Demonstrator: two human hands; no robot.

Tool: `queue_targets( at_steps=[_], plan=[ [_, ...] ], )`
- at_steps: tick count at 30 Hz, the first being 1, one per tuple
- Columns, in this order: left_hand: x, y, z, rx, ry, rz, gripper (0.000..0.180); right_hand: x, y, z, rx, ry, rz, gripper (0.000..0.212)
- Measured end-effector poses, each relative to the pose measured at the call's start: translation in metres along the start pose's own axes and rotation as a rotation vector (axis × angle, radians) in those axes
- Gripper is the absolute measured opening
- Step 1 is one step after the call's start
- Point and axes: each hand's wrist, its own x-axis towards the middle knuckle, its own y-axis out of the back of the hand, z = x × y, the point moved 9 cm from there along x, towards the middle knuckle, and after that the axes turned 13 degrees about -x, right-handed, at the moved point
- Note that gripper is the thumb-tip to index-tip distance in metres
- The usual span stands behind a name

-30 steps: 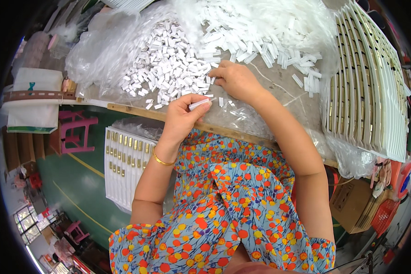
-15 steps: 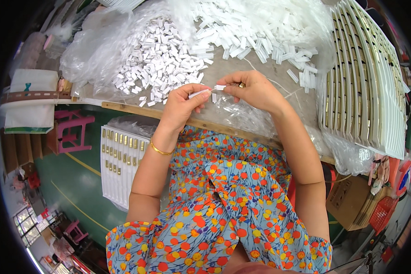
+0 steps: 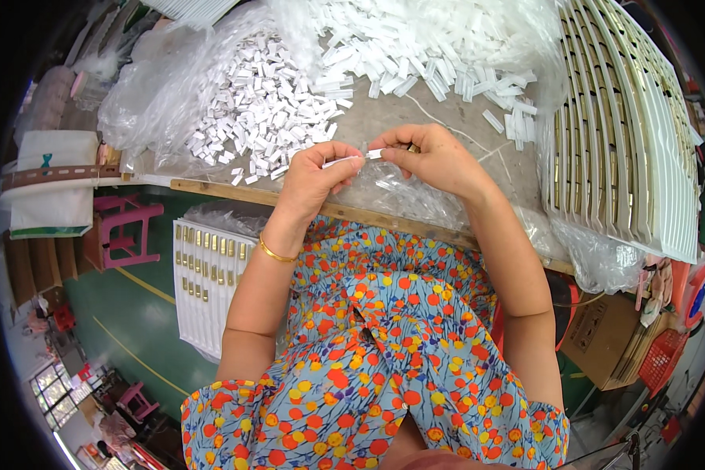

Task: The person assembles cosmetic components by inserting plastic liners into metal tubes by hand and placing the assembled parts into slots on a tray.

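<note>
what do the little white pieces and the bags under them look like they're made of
The small white pieces look like rigid matte plastic: uniform, blocky, opaque. The bags beneath look like thin clear plastic film: crinkled, glossy, see-through. The strip between both hands seems the same white plastic, though too small to be sure.

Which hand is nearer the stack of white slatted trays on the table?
Right. The right hand is just left of the stack of white slatted trays; the left hand sits farther left, beside the heap of small white pieces.

Both hands [image 3: 380, 160] pinching a small white piece [image 3: 352, 159] above the bench [image 3: 415, 125].
</note>
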Motion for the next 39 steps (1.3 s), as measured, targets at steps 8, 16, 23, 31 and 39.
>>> queue_targets(
  at_steps=[8,16,23,31,39],
  plan=[
    [0.0007,-0.0030,-0.0017,-0.072,0.031,-0.055,0.018,0.0002,-0.0002,0.0026,-0.006,-0.011,-0.008,0.018],
    [0.0040,0.0023,-0.0035,-0.046,0.019,-0.019,0.013,0.0023,-0.0012,0.0041,-0.017,0.015,-0.001,0.018],
    [0.0051,0.0058,-0.0055,-0.003,0.003,-0.003,0.012,0.0005,-0.0009,0.0026,-0.038,0.002,0.039,0.016],
    [0.0052,0.0041,-0.0048,-0.020,-0.038,-0.031,0.013,-0.0014,0.0032,-0.0018,-0.059,0.041,0.063,0.016],
    [0.0023,0.0006,-0.0004,0.029,-0.070,-0.023,0.013,-0.0018,0.0042,-0.0022,-0.058,0.073,0.049,0.017]
  ],
)
